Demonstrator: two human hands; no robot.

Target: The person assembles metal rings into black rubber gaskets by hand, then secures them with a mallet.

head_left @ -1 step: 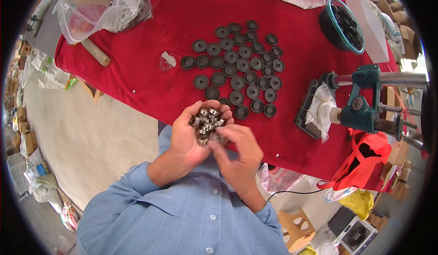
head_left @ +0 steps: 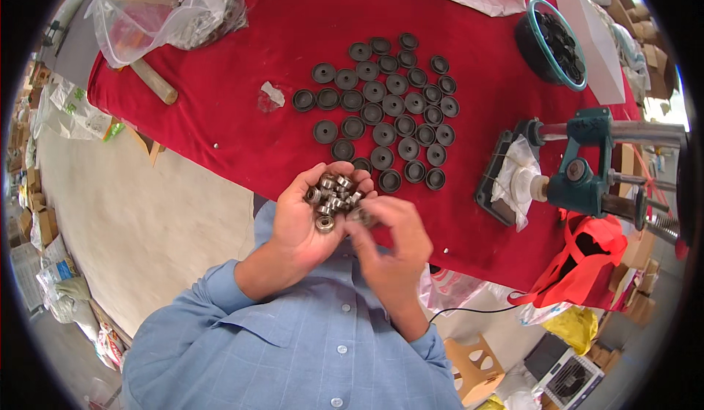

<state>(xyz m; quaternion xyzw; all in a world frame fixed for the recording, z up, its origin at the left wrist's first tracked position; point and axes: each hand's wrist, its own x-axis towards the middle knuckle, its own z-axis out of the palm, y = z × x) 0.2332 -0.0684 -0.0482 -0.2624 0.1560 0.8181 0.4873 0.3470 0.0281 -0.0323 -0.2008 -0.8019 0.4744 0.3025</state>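
Note:
My left hand (head_left: 297,223) is cupped palm up near the table's front edge and holds a small heap of shiny metal ball bearings (head_left: 334,194). One bearing (head_left: 325,224) lies apart from the heap toward the heel of the palm. At the right side of the heap is my right hand (head_left: 396,245), its thumb and fingers pinched on a ball bearing (head_left: 361,217) that is smeared by motion. Just beyond my hands, several round black wheel-like discs (head_left: 393,105) with raised rims lie in loose rows on the red cloth (head_left: 242,135).
To the right stands a green hand press (head_left: 587,153) with a white-wrapped base. A teal-rimmed basin (head_left: 534,43) of black parts is behind it. At the far left sit a clear plastic tub (head_left: 128,32) and a wooden handle (head_left: 154,81). A red bag (head_left: 579,263) hangs over the right edge.
My right hand has shifted slightly right, with the pinched bearing moving a little off the heap. My left hand stays almost where it was.

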